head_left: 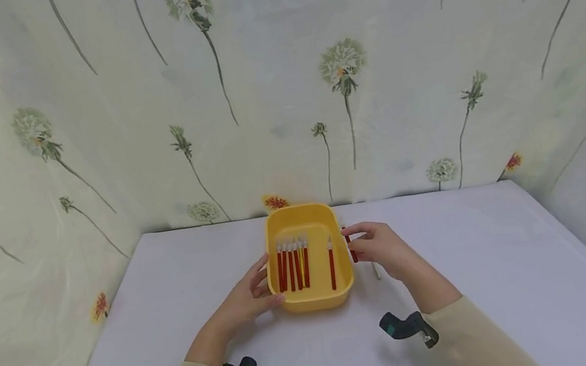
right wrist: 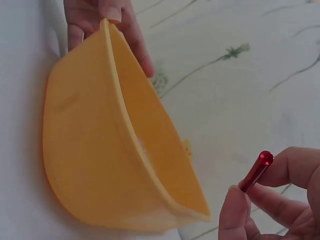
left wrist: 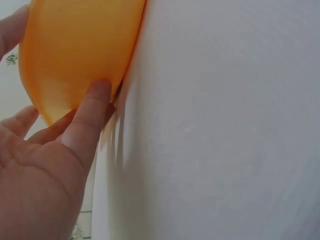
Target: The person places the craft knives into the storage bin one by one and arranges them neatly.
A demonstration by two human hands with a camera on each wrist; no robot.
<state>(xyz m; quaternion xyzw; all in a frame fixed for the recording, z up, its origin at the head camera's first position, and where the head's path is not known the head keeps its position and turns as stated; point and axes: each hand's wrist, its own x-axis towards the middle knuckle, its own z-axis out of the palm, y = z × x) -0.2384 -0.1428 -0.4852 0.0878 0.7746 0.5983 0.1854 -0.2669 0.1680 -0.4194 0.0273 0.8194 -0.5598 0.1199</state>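
Observation:
My left hand point(head_left: 248, 297) grips the near left corner of a yellow plastic bin point(head_left: 314, 305), its thumb at the rim and its fingers along the outer wall. Inside, several slim red-handled brushes point(head_left: 290, 272) with white tips lie side by side at the left, a yellow one point(head_left: 302, 266) among them. Apart from these, a single red brush point(head_left: 333, 267) lies near the right wall. Just outside that wall, my right hand point(head_left: 379, 247) pinches another red brush point(right wrist: 256, 172) between thumb and fingers; its red end shows in the right wrist view.
The bin stands on a white-covered table point(head_left: 461, 271), near its back edge. A thin pale stick point(head_left: 376, 270) lies partly hidden under my right hand. Behind hangs a flower-printed curtain point(head_left: 275, 81). Small black cameras point(head_left: 408, 325) sit at both wrists.

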